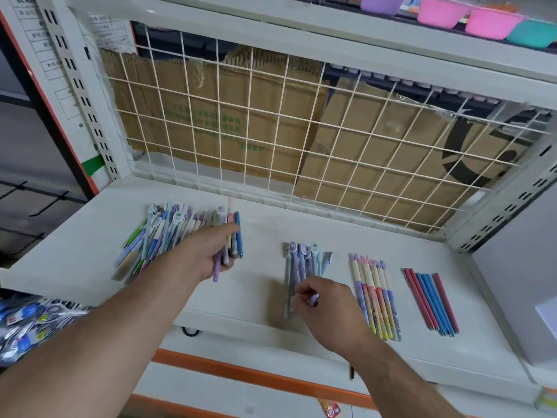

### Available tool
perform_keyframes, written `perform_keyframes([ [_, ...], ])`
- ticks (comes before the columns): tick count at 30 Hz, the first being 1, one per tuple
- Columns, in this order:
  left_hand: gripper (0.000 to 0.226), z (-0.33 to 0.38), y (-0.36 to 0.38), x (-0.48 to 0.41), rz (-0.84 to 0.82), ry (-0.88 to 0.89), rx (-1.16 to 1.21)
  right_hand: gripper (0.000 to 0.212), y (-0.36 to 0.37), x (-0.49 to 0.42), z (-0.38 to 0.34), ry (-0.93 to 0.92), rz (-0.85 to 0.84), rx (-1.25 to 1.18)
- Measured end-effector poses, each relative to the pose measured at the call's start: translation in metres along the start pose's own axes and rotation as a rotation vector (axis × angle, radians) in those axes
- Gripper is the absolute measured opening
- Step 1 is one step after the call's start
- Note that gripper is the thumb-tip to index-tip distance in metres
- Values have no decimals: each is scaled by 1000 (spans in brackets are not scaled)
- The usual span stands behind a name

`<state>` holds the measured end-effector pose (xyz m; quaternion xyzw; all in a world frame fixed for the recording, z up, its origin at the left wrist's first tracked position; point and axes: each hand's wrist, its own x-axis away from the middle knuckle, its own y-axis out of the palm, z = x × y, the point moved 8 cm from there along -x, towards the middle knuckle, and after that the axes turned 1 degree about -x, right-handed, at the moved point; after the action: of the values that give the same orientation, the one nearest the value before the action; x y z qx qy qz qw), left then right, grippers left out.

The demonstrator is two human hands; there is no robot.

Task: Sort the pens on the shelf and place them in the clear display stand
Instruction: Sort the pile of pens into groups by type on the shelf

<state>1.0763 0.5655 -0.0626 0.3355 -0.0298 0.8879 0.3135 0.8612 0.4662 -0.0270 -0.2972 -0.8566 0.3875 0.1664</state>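
A mixed heap of pens [159, 236] lies at the left of the white shelf [259, 285]. My left hand [208, 254] grips a few pens at the heap's right edge, a blue one [239, 236] and a purple one among them. To the right lie three sorted rows: purple pens with round toppers [304, 260], pastel pens with purple tips [375, 294], and red and blue pens [431, 300]. My right hand [325, 306] pinches a purple pen at the lower end of the topper row. No clear display stand is in view.
A white wire grid [301, 122] backed by cardboard closes the shelf's rear. Coloured bowls [470, 16] stand on the shelf above. Packaged goods [30, 321] lie at the lower left. A pale box [547, 318] sits at the right edge.
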Motion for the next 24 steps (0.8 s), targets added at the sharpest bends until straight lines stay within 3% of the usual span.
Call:
perform_keyframes([
  [3, 15, -6, 10, 7, -117, -25, 95, 7, 0, 2, 2, 12, -7, -29],
  [12, 12, -29, 51, 35, -160, 98, -194, 22, 2, -2, -10, 63, 10, -264],
  [20, 13, -44, 96, 46, -256, 131, -157, 12, -4, 3, 8, 252, 33, -487],
  [24, 14, -51, 119, 48, -278, 101, -143, 3, -22, 11, 31, 281, 99, -468],
])
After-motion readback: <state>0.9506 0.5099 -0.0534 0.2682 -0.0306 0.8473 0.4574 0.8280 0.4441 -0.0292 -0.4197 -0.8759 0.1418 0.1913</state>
